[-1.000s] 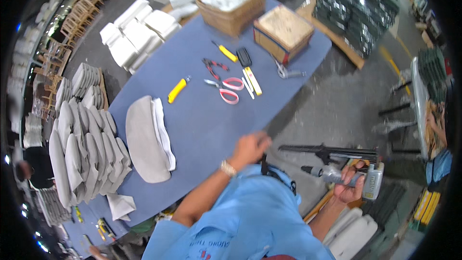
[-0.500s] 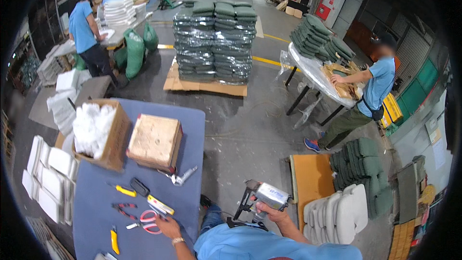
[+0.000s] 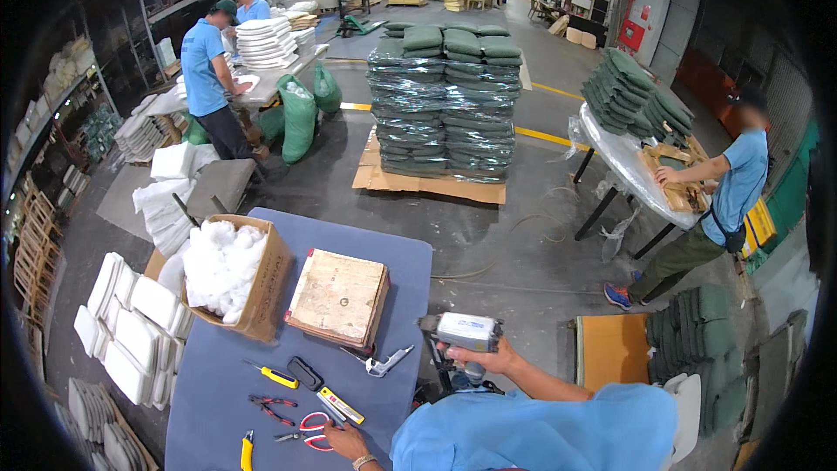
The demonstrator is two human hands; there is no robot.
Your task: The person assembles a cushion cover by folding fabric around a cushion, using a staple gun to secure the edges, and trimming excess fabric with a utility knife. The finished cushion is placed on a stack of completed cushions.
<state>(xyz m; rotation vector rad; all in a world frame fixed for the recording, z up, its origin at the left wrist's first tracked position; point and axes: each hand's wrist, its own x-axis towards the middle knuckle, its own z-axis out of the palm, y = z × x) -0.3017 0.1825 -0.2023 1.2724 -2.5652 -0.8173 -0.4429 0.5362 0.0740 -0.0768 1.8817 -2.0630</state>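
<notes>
My right hand (image 3: 481, 358) is closed around the grip of a pneumatic nail gun (image 3: 466, 331) with a silver body and black magazine, held up beside the table's right edge. Over the blue-grey table my left hand (image 3: 349, 443) has its fingers at the handles of red-and-white scissors (image 3: 316, 430), which lie on the tabletop. Close by are red-and-black pliers (image 3: 274, 407), a yellow-and-white box cutter (image 3: 340, 405), a yellow-handled screwdriver (image 3: 277, 376), a black oval item (image 3: 305, 372) and another yellow-handled tool (image 3: 247, 451). A silver air blow gun (image 3: 384, 363) lies farther right.
On the table stand a cardboard box (image 3: 270, 283) of white stuffing and a wooden box (image 3: 340, 298). Wrapped green cushions (image 3: 443, 113) are stacked ahead. White pads (image 3: 135, 331) lie left. A co-worker (image 3: 737, 183) stands at the right table; two others work back left.
The whole view has shifted, with the scene now farther right and lower. The nail gun is raised and turned more level. My left hand stays at the scissors, which keep their place among the tools.
</notes>
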